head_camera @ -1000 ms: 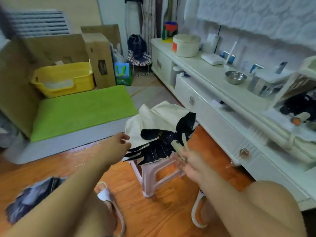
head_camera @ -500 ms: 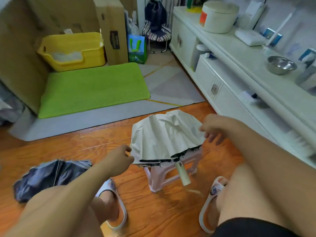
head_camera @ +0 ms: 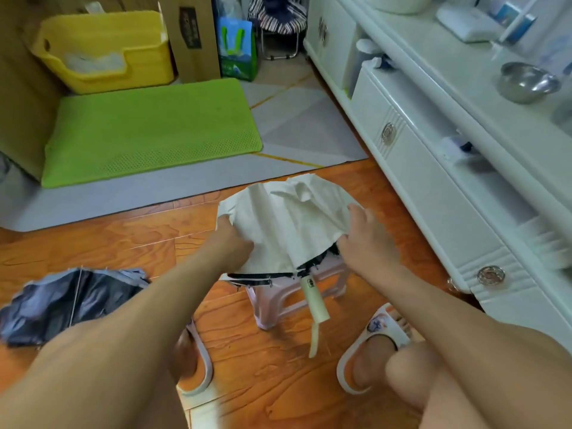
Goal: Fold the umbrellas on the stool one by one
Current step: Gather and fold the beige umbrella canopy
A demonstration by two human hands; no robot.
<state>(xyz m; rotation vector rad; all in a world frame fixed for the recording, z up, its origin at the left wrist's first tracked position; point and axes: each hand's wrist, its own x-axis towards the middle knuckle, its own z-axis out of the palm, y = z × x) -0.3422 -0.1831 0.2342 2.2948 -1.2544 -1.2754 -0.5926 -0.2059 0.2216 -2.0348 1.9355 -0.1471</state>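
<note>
A cream umbrella [head_camera: 288,224] with a black inner lining lies collapsed but loose on a small pale pink stool [head_camera: 291,300]. Its cream handle [head_camera: 314,300] hangs off the stool's front edge with a strap dangling below. My left hand [head_camera: 230,239] pinches the canopy's left edge. My right hand [head_camera: 363,236] grips the fabric on the right side. A second, dark blue-grey umbrella [head_camera: 66,301] lies crumpled on the wooden floor at the left.
A white cabinet [head_camera: 439,193] with drawers runs along the right, a steel bowl [head_camera: 526,82] on top. A green mat [head_camera: 148,131], a yellow bin [head_camera: 102,51] and cardboard boxes [head_camera: 192,38] lie ahead. My slippered feet [head_camera: 371,345] flank the stool.
The cream umbrella was set down canopy-up on the stool and its handle released. Both hands have moved onto the canopy, left on the left edge, right on the right side.
</note>
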